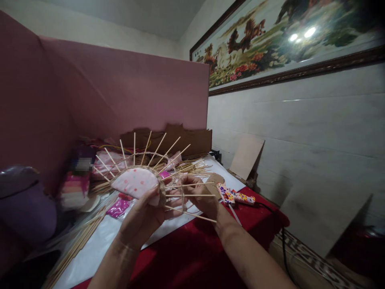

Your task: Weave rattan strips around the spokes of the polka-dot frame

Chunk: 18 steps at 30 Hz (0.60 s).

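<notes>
the half-round padded piece is above the counter, its long axis going left to right, clamped by the fingers of the left hand. the right hand is nearer to the sticks pointing rightward; its fingers bend beside the twine, but if they pinch it, i cannot tell.

I'm seeing a framed horse picture hanging at upper right on a marbled wall, its glossy surface catching white glare. A pink partition is filling the upper left; a patterned floor border is crossing the lower right.
</notes>
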Motion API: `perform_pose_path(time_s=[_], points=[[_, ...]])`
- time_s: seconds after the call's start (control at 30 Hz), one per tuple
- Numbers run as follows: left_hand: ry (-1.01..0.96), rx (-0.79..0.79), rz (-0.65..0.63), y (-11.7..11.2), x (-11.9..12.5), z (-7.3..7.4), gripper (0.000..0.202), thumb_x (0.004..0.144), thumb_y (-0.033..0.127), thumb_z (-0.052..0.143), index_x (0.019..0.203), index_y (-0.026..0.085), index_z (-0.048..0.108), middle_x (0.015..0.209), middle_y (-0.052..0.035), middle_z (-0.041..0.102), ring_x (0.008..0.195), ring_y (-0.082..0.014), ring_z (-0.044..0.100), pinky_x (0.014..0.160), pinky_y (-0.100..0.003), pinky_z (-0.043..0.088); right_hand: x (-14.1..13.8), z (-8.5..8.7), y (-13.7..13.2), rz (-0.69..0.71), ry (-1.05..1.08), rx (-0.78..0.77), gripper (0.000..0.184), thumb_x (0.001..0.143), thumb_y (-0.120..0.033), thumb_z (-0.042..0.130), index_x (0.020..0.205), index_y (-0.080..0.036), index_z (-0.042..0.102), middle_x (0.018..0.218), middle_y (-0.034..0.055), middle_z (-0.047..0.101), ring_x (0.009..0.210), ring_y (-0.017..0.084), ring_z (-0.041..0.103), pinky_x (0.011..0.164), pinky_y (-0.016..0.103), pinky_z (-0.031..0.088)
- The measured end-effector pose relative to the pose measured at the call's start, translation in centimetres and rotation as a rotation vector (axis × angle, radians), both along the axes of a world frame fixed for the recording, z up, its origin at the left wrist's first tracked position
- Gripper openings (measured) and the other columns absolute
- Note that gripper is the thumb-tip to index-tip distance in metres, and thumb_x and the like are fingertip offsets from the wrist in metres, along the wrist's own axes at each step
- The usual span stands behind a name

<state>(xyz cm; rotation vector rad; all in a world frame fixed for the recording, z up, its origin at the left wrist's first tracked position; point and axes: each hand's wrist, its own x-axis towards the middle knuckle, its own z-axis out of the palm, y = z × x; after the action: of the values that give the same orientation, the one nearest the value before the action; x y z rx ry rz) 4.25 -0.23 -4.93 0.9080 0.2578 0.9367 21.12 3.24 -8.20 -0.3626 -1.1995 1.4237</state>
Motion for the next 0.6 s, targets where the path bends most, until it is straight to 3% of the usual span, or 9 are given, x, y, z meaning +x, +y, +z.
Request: perform_pose_path(time_s=[0.27, 0.6], points=[[-0.045, -0.022, 0.009, 0.2, -0.6, 0.4, 0.021, 0.087, 0.024, 0.042, 0.097, 0.017, 0.059, 0.096, -0.0096, 0.07, 0.086, -0.0303, 0.065, 0.076, -0.052, 0.048, 1.9, 1.3, -0.3, -0.137, -0.182, 0.039, 0.015, 0.068, -0.023, 0.071, 0.08, -0.018, 0.062, 0.073, -0.0012, 0.055, 0.06, 0.009, 0.048, 0.057, 0.022, 0.039], [-0.096, -0.031, -0.019, 0.5, -1.1, 0.3, 0.026, 0.088, 0.026, 0.04, 0.108, 0.017, 0.055, 0.09, -0.0109, 0.071, 0.093, -0.0318, 0.063, 0.074, -0.049, 0.049, 6.3, 3.5, -0.1, -0.161, -0.454, 0.029, 0.016, 0.066, -0.022, 0.07, 0.079, -0.016, 0.062, 0.069, -0.002, 0.054, 0.054, 0.007, 0.042, 0.05, 0.02, 0.033]])
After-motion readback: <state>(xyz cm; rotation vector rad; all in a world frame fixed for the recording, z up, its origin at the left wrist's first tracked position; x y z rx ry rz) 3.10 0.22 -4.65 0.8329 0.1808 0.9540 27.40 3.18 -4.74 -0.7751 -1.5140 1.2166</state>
